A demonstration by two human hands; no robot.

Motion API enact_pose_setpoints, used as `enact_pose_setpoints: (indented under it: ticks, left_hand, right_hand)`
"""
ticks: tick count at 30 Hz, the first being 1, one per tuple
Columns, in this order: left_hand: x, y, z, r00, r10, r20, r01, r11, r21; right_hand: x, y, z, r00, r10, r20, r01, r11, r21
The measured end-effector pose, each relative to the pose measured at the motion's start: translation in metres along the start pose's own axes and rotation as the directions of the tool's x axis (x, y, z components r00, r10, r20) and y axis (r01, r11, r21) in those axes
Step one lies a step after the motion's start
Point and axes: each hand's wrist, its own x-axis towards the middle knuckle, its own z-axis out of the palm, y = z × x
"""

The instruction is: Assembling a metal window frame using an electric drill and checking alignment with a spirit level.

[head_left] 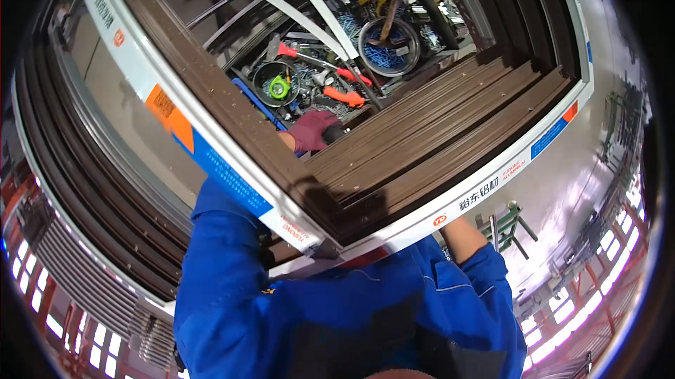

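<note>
A large brown aluminium frame with white protective tape (422, 143) lies across the view in front of my body. My left hand (313, 133), in a maroon glove with dark fingertips, comes up from under the frame's left bar into its opening. Its fingers are curled beside the inner edge of the near bar; a small dark shape with a bright spot is at the fingertips, too small to name. My right forearm (464, 240) passes beneath the near right bar, and that hand is hidden behind it.
Below the opening, a tray holds a hammer with a red grip (323, 62), a green tape measure (279, 87) in a round bowl, an orange-handled tool (344, 96) and a bowl of blue screws (389, 48). Another brown frame (63, 161) stands left; green stands (513, 228) are right.
</note>
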Motion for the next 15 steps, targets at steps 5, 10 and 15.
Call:
enact_pose_setpoints:
  ticks: [5, 10, 15]
  left_hand:
    - [0.001, 0.021, -0.007, 0.983, 0.036, -0.181, -0.022, 0.997, 0.076]
    - [0.003, 0.064, -0.062, 0.992, 0.119, -0.037, -0.109, 0.970, 0.216]
    - [0.005, 0.070, -0.053, 0.994, 0.090, 0.063, -0.086, 0.994, -0.065]
  right_hand:
    - [-0.032, 0.014, 0.018, 0.999, -0.050, 0.021, 0.048, 0.997, 0.058]
    - [-0.032, 0.013, 0.028, 0.991, -0.132, -0.002, 0.131, 0.982, 0.134]
    - [-0.005, -0.039, 0.067, 0.968, -0.246, -0.048, 0.250, 0.950, 0.184]
